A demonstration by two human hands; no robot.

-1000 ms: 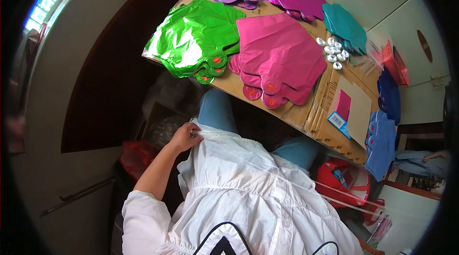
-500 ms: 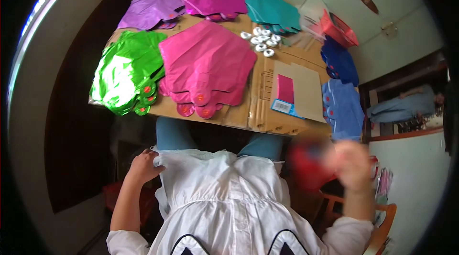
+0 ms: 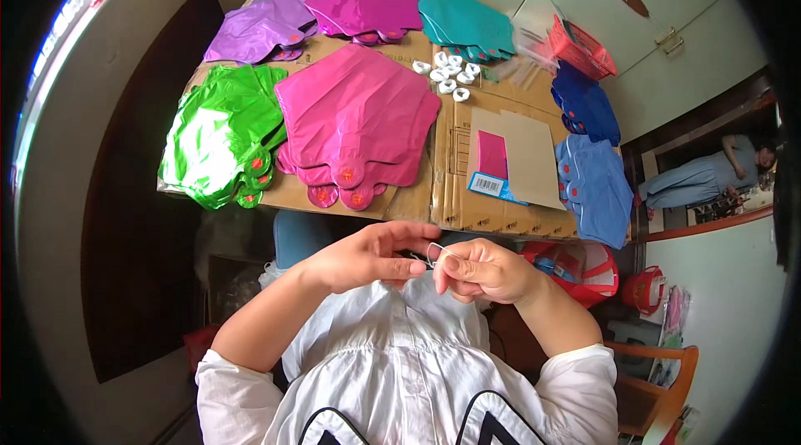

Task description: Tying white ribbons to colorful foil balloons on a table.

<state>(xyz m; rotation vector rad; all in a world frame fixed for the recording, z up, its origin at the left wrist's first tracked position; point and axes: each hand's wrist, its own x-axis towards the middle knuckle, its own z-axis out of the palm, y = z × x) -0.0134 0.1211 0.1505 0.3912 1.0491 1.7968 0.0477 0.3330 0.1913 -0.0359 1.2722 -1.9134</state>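
Both hands meet above my lap, just in front of the table's near edge. My right hand pinches a thin white string, which makes a small loop between the two hands. Close beside it, my left hand is open, its thumb and fingers apart around the string's loose side. I cannot tell whether the left fingertips touch the string. Nearest on the table lie stacks of flat foil balloons: a pink stack and a shiny green stack, each with round tabs marked in red.
Purple, magenta, teal, dark blue and light blue foil stacks ring the cardboard-covered table. Several white string rolls sit mid-table beside a cardboard sheet. A red bag stands at right.
My right hand has come from the far right, beside the red bag, to the middle and now holds string. My left hand has risen from the left side of my lap to meet it.
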